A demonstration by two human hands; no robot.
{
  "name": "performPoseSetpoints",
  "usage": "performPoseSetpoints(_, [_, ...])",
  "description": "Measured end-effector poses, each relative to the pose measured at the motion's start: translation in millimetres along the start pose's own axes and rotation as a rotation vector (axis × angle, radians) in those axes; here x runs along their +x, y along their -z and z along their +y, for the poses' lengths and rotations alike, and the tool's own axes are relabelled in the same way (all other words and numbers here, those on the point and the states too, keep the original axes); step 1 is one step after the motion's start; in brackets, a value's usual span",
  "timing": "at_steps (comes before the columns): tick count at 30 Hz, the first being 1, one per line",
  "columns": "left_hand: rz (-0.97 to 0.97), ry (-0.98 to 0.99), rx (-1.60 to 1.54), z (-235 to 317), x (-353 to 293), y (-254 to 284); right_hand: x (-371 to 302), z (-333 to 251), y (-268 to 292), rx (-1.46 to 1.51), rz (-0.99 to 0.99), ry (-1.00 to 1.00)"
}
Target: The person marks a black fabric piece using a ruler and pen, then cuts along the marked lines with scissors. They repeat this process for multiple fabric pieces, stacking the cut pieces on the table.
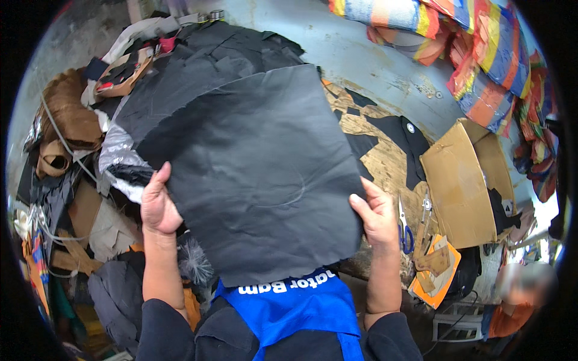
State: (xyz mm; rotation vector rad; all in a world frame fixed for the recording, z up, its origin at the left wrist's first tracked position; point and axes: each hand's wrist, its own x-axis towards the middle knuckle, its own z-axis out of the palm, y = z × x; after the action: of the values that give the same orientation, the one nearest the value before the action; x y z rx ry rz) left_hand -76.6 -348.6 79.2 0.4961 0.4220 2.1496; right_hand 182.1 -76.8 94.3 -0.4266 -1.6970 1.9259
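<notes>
A large sheet of black leather-like material is spread between my two hands, covering much of the work table. My left hand grips its left edge, thumb up and the other fingers hidden behind it. My right hand pinches the right edge, its thumb on the near face. The sheet's lower edge hangs in front of my blue apron. A faint curved crease shows on its lower middle. Behind it lies a big heap of similar black sheets.
Black cut pieces lie on the worn wooden table. Scissors and an orange pad are right of my right hand. A cardboard box stands beyond. Brown rolled material is at left. A person is at lower right.
</notes>
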Motion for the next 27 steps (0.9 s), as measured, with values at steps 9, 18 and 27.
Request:
performPoseSetpoints(9, [0.391, -0.405, 0.404, 165.4, -281.3, -0.9, 21.7, 34.2, -124.7, 0.048, -0.720, -0.245])
performPoseSetpoints(18, [1.874, -0.802, 0.466, 149.8, -593.3, 162.7, 33.5, 127.2, -112.2, -0.368, -0.399, -0.060])
performPoseSetpoints(27, [2.679, -0.419, 1.376, 146.2, -502.1, 189.8, 21.0, 163.2, -95.3, -0.388, -0.192, 0.095])
